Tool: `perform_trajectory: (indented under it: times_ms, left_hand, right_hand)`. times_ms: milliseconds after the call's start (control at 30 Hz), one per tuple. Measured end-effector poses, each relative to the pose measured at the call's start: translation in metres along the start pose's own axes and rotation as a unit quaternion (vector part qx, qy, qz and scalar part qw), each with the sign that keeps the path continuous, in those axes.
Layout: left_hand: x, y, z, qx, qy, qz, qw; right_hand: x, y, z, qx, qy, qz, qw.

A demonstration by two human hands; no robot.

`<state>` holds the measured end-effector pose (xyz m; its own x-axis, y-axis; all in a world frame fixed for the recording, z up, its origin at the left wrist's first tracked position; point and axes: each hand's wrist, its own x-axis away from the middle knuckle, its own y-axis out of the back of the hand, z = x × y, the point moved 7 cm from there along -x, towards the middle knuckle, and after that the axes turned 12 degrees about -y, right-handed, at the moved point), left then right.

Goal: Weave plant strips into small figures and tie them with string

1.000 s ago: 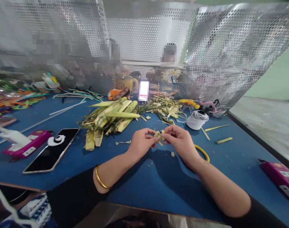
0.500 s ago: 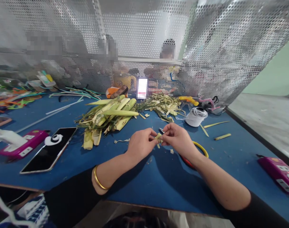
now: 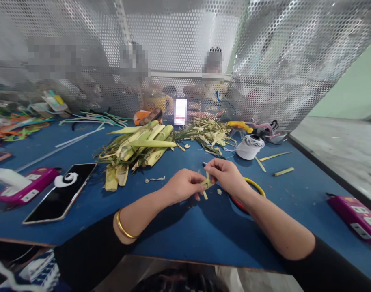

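Observation:
Over the blue table (image 3: pixel 185 239), my left hand (image 3: pixel 185 185) is closed in a pinch on a small folded piece of pale green husk strip (image 3: pixel 207 185). My right hand (image 3: pixel 224 173) pinches the upper end of the same strip, just right of the left fingertips. One end of the strip hangs down below the fingers. Beneath my right hand and wrist lies a tool with a yellow and red looped handle (image 3: pixel 256 184); a metal tip shows past the fingers, most of it hidden. A small pale scrap (image 3: pixel 219 191) lies close by.
A pile of green husks (image 3: pixel 139 148) lies left of centre, with shredded strips (image 3: pixel 210 132) behind. A white thread spool (image 3: pixel 250 147) stands at right. A phone (image 3: pixel 62 194) and magenta power strips (image 3: pixel 354 217) flank the hands. A perforated metal screen (image 3: pixel 179 36) closes off the back.
My left hand has shifted slightly down, and my right hand has drawn a strip end upward, so the strip shows more between the fingers. The whole view has shifted a little.

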<state>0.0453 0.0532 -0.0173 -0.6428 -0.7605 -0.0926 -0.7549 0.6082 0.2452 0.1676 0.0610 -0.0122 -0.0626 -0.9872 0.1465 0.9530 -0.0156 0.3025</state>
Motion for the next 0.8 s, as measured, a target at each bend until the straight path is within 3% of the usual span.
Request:
perform_trajectory:
  times_ms: [100, 200, 500, 567, 600, 667, 733, 800]
  left_hand:
    - [0.000, -0.003, -0.001, 0.091, 0.024, 0.009, 0.996]
    - [0.001, -0.003, -0.002, 0.125, 0.040, -0.002, 0.991]
    - [0.003, -0.009, 0.006, 0.118, 0.065, -0.028, 0.990]
    - [0.002, -0.005, 0.011, 0.142, 0.088, -0.053, 0.984]
    - [0.002, -0.002, 0.014, 0.157, 0.101, -0.075, 0.980]
    - [0.003, 0.005, 0.019, 0.192, 0.115, -0.124, 0.967]
    - [0.003, 0.011, 0.021, 0.230, 0.111, -0.165, 0.953]
    - [0.003, 0.014, 0.020, 0.267, 0.096, -0.190, 0.940]
  right_hand:
    - [0.000, 0.004, 0.002, 0.021, 0.025, -0.059, 0.998]
    - [0.001, 0.003, 0.004, 0.028, 0.044, -0.072, 0.996]
    - [0.001, 0.000, 0.001, 0.066, 0.057, -0.092, 0.992]
    - [0.008, 0.007, 0.013, 0.113, 0.121, -0.137, 0.977]
    - [0.016, 0.010, 0.023, 0.149, 0.182, -0.169, 0.957]
    - [0.040, 0.008, 0.046, 0.231, 0.335, -0.212, 0.889]
    - [0.064, -0.011, 0.059, 0.322, 0.468, -0.179, 0.803]
    - [0.078, -0.031, 0.059, 0.421, 0.534, -0.150, 0.718]
